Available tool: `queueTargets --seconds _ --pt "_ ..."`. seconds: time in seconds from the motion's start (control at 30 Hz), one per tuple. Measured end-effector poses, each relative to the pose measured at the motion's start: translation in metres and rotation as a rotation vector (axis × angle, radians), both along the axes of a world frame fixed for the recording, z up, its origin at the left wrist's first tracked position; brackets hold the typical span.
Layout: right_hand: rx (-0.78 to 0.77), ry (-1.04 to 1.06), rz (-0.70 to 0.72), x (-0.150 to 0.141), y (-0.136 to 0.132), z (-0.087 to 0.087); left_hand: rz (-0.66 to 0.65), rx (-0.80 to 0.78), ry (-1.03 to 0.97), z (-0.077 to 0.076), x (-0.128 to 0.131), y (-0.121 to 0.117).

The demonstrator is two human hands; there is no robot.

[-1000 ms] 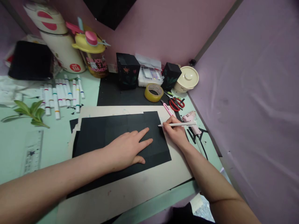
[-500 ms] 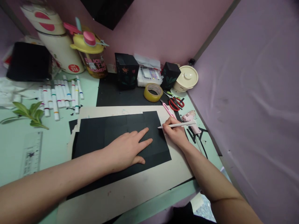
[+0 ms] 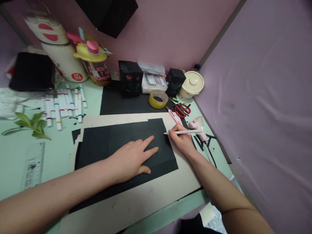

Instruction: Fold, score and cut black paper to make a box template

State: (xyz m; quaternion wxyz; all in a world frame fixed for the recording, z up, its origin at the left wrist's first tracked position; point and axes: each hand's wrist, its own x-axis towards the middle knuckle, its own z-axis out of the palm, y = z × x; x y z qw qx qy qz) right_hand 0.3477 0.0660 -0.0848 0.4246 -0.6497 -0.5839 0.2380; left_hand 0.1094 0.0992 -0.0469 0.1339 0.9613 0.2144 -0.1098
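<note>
i have one left hand (image 3: 131,160), one right hand (image 3: 182,139) and one white pen (image 3: 188,132). at the far side i count two black boxes (image 3: 131,80) and one roll of tape (image 3: 157,103), and at the right one pair of scissors (image 3: 182,110), one pink cutter (image 3: 173,115), one glue gun (image 3: 196,124). at the left are one ruler (image 3: 34,165), one leafy sprig (image 3: 32,126) and at least nine markers (image 3: 58,114), too bunched for a sure total.

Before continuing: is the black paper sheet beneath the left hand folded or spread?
Spread: the black paper sheet lies flat, faint crease lines showing.

"316" on bottle (image 3: 64,60), "ENJOY", "MOMEN" on cup (image 3: 98,73)
</note>
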Motion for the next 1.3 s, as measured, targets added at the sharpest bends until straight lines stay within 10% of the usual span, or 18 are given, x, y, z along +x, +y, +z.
queueTargets --seconds 1.3 --pt "0.077 -0.018 0.052 -0.0006 0.0016 -0.0016 -0.01 0.006 0.061 0.0017 0.0014 -0.0009"
